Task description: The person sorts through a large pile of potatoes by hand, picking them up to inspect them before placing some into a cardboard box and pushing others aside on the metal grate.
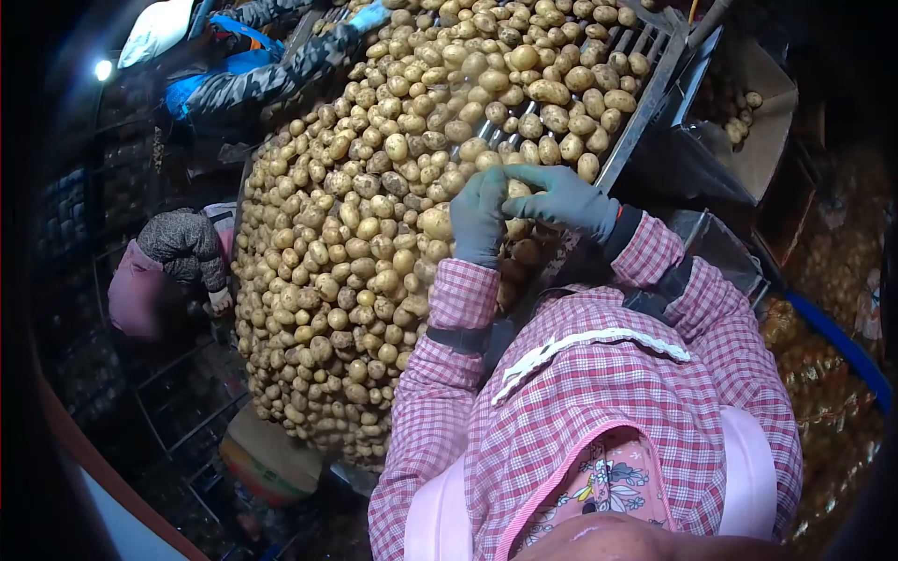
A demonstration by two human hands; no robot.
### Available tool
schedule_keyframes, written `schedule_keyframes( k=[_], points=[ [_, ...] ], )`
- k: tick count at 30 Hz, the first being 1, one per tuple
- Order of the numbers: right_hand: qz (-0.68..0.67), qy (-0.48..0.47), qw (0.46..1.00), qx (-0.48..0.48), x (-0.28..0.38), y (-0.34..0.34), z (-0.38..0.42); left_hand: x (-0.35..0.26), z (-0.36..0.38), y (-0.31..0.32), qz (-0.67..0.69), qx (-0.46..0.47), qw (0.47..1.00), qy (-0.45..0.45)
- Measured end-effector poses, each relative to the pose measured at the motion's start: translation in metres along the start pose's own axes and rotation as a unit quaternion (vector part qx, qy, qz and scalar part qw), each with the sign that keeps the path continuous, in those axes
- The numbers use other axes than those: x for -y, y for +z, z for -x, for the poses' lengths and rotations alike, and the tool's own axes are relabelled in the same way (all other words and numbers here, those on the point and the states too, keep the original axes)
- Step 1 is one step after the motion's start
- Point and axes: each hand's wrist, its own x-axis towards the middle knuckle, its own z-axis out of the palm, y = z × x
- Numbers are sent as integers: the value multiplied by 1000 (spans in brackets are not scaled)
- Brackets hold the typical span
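My left hand (479,220), in a grey-green glove, is held over the near side of a large heap of potatoes (374,187). My right hand (566,201), gloved alike, comes in from the right, and its fingertips meet those of the left. The fingers of both hands are bent and pressed together; what lies between them is hidden, and I cannot tell if they hold anything. Loose potatoes lie close around and behind both hands.
The heap rests on a slatted metal frame whose rail (645,103) runs along the right. Beyond it stands a bin (762,112) with a few potatoes inside. A co-worker's camouflage sleeve (290,75) reaches over the far left; another person (178,262) bends at the left edge.
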Motion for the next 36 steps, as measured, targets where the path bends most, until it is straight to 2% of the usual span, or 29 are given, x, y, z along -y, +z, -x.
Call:
schedule_keyframes(
  k=[1, 2, 3, 5, 7, 9, 10, 11, 13, 15, 21, 24, 30, 33, 34, 36],
  points=[
    [-94, 96, 990, 30, 5, -5, 5, -2, 0, -5, -99, 21, 995, 22],
    [-162, 127, 977, 49, 10, -10, 9, -6, 1, -8, 51, 18, 995, -82],
    [-228, 157, 959, 67, 12, -12, 11, -12, 2, -10, 200, 12, 963, -183],
    [-248, 59, 966, 50, -1, -4, 8, -21, -4, -23, 414, 31, 852, -320],
    [-205, 34, 976, 70, -6, -13, 11, -18, -8, -41, 544, 86, 735, -395],
    [-94, -29, 994, 40, -8, -16, 13, -4, 1, -31, 435, 132, 838, -302],
    [-19, -71, 997, 13, -3, -15, 13, -15, 1, -32, 479, 125, 805, -326],
    [-35, -48, 998, 8, 3, -17, 16, -21, 0, -33, 521, 117, 770, -349],
    [-68, -2, 998, -6, 20, -18, 23, -18, 4, -31, 564, 119, 750, -325],
    [-118, 112, 987, 17, 31, -21, 29, -20, 12, -30, 610, 105, 734, -280],
    [-81, -1, 997, 3, 22, -17, 35, -35, 16, -31, 556, 114, 780, -262],
    [-55, 4, 998, 0, 26, -17, 38, -39, 15, -27, 515, 101, 805, -275],
    [-113, 42, 993, 16, 19, -18, 42, -31, 22, 6, 438, 23, 852, -285],
    [-33, -20, 999, -1, 15, -11, 47, -21, 24, 21, 360, -9, 899, -251],
    [-98, 108, 988, 47, 19, -19, 48, -22, 22, 17, 418, 29, 846, -331],
    [-227, 116, 967, 23, -3, -29, 44, -18, 19, 8, 473, 48, 820, -320]
  ],
)
